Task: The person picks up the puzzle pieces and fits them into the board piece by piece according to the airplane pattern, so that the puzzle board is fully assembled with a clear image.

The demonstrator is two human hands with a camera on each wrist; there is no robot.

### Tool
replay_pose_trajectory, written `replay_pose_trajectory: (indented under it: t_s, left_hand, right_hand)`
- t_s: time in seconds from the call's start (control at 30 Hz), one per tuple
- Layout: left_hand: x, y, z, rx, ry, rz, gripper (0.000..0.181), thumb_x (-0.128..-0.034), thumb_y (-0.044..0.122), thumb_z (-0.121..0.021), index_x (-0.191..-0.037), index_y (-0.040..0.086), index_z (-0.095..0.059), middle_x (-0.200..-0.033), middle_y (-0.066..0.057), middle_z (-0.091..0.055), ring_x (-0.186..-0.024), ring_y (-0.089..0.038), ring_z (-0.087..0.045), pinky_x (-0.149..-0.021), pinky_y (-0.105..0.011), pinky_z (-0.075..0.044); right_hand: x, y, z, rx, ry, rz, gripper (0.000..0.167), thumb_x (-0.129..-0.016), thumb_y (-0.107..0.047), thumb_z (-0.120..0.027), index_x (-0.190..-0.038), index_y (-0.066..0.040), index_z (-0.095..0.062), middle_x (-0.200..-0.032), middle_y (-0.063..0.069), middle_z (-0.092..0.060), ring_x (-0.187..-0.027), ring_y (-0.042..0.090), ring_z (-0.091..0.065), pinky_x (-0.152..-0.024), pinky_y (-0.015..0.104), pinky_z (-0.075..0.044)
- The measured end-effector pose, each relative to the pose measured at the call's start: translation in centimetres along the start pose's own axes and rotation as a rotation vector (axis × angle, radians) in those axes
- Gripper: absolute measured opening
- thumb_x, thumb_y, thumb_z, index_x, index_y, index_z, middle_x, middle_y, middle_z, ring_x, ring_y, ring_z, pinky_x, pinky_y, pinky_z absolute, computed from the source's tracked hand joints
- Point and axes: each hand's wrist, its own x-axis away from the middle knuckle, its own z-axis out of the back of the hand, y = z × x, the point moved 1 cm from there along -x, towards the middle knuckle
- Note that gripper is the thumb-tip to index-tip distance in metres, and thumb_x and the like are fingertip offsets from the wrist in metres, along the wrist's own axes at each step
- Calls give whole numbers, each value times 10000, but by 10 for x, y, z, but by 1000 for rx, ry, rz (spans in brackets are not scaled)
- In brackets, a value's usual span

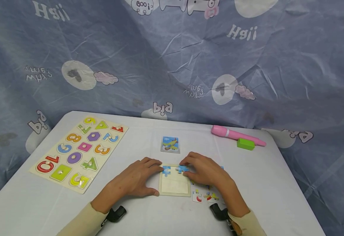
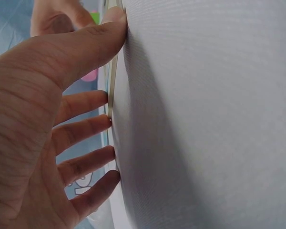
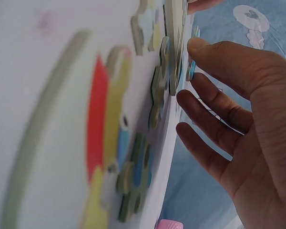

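Observation:
A square wooden puzzle tray lies on the table before me. In its upper left corner sits a blue jigsaw piece. My left hand rests along the tray's left edge, thumb near the lower corner; in the left wrist view its fingertips touch the edge, spread and fairly straight. Between thumb and index finger my right hand pinches another blue jigsaw piece over the upper right part of the tray. The right wrist view shows that piece edge-on, tilted, just above the tray.
Loose jigsaw pieces lie right of the tray, partly hidden under my right hand and forearm. Behind the tray is a small airplane picture. A number and shape board is at left; a pink pen-shaped object and green block lie back right.

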Motion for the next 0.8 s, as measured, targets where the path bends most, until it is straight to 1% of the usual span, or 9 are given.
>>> replay_pose_trajectory:
  t_s: [0.27, 0.6, 0.8]
  left_hand:
    - [-1, 0, 0, -6, -9, 8, 802, -832, 622, -870, -1476, 197, -652, -1552, 8, -574, -1412, -225, -510, -1093, -495, -505]
    - [0, 0, 0, -7, -10, 2, 802, -831, 619, -874, -1473, 192, -654, -1548, 2, -577, -1404, -228, -516, -1093, -496, -508]
    - [0, 0, 0, -5, -8, 0, 798, -836, 620, -869, -1474, 194, -650, -1549, 1, -575, -1407, -227, -512, -1087, -488, -510]
  right_hand:
    - [-2, -4, -2, -7, -11, 17, 293, -950, -261, -845, -1229, -189, -792, -1143, -79, -684, -981, 111, -644, -899, 385, -578]
    - [-6, -7, -5, 9, -37, 14, 308, -963, -304, -835, -1250, -205, -786, -1157, -84, -680, -981, 78, -617, -915, 374, -573]
    - [-10, -12, -6, 21, -40, 39, 300, -960, -281, -842, -1239, -184, -791, -1143, -61, -685, -990, 96, -629, -915, 376, -574]
